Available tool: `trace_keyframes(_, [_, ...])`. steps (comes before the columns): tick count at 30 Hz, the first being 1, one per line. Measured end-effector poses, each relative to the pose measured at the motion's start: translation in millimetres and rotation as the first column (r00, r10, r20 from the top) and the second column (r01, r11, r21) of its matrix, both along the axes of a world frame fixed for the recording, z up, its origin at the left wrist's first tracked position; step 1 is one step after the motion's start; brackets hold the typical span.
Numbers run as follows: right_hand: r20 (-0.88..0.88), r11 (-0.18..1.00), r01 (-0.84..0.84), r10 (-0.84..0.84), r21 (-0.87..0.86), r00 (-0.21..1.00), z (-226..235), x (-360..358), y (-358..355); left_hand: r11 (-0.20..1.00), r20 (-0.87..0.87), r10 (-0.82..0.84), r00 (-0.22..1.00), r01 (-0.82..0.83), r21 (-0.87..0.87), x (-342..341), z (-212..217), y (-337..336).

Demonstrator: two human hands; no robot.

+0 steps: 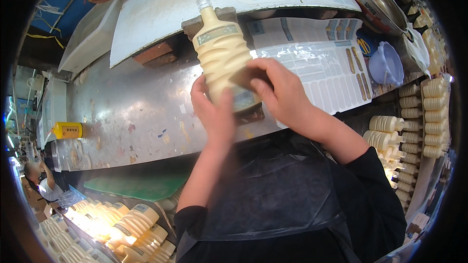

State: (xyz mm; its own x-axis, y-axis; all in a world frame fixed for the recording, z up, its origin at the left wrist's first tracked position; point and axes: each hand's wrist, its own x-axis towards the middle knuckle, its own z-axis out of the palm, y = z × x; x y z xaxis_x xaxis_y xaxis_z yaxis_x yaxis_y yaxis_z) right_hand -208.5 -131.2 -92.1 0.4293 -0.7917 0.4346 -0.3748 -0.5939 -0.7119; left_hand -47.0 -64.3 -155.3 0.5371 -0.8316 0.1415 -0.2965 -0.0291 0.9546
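The cream bottle [222, 58], at the upper centre of the frame, was clasped along its lower left edge by the left hand [213, 114], while its lower label [243, 99] was apparently being applied by the right hand [282, 90] — pinch not discernible — and even smoothing was seemingly required next.

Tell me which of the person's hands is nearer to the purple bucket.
The right. The right hand, at the cream bottle's right side, is left of the purple bucket; the left hand, at the bottle's lower left, is farther left.
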Motion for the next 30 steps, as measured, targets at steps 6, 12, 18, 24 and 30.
trace_keyframes(6, [-0.091,0.886,-0.176,0.152,-0.429,0.984,-2.7,-14.9,4.4,0.999,-0.311,-0.046,0.949,0.037,-0.035,7.7,6.7,0.0])
trace_keyframes(12, [-0.104,0.817,-0.182,0.150,-0.547,0.983,21.0,9.5,18.3,0.998,-0.488,-0.054,0.871,0.031,-0.056,14.4,11.3,0.8])
trace_keyframes(18, [-0.301,0.765,-0.431,0.318,-0.478,0.899,8.8,24.8,35.6,0.990,-0.656,-0.097,0.749,0.005,-0.139,16.9,12.8,2.6])
trace_keyframes(24, [-0.249,0.942,-0.099,0.017,-0.321,0.968,25.4,9.9,-0.4,0.989,-0.535,-0.132,0.835,0.074,-0.129,22.5,3.4,11.4])
trace_keyframes(30, [-0.221,0.953,-0.098,0.034,-0.288,0.975,20.3,-4.9,19.8,0.983,-0.017,-0.156,0.988,0.153,-0.104,17.3,-18.0,16.0])
